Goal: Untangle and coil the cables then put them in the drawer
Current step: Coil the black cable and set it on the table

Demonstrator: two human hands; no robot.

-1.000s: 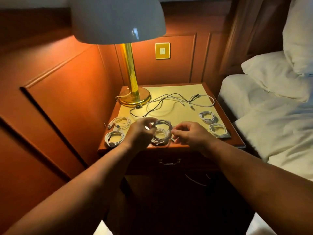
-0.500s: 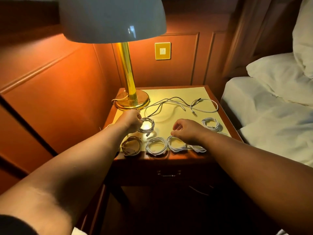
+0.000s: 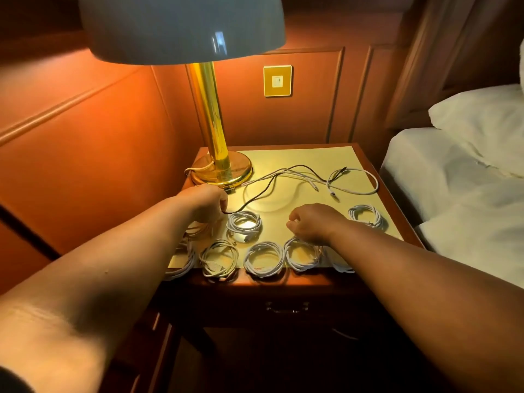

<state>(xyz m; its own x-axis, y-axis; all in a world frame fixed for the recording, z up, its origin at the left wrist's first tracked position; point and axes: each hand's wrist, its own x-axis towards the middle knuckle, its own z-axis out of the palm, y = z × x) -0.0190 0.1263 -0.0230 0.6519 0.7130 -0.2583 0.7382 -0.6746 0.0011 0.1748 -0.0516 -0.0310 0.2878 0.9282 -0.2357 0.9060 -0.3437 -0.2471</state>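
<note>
Several white coiled cables lie on the nightstand's yellow top (image 3: 348,157): one coil (image 3: 243,225) in the middle, a front row (image 3: 218,258) (image 3: 265,259) (image 3: 303,253), and one at the right (image 3: 365,217). More coils are partly hidden under my arms. A loose tangle lies at the back: a black cable (image 3: 261,191) and white cables (image 3: 354,180). My left hand (image 3: 204,205) is by the lamp base, its fingertips pinching the black cable's near end. My right hand (image 3: 309,222) hovers curled over the front row, holding nothing. The drawer (image 3: 286,307) below is shut.
A brass lamp (image 3: 215,163) with a wide white shade stands at the nightstand's back left. Wood panelling closes the left side and the back. A bed with white sheets (image 3: 453,194) and a pillow lies close on the right.
My left hand has let go of the coil, which now lies in the middle, and has shifted back-left to the black cable's end. My right hand has lifted slightly off the front coils.
</note>
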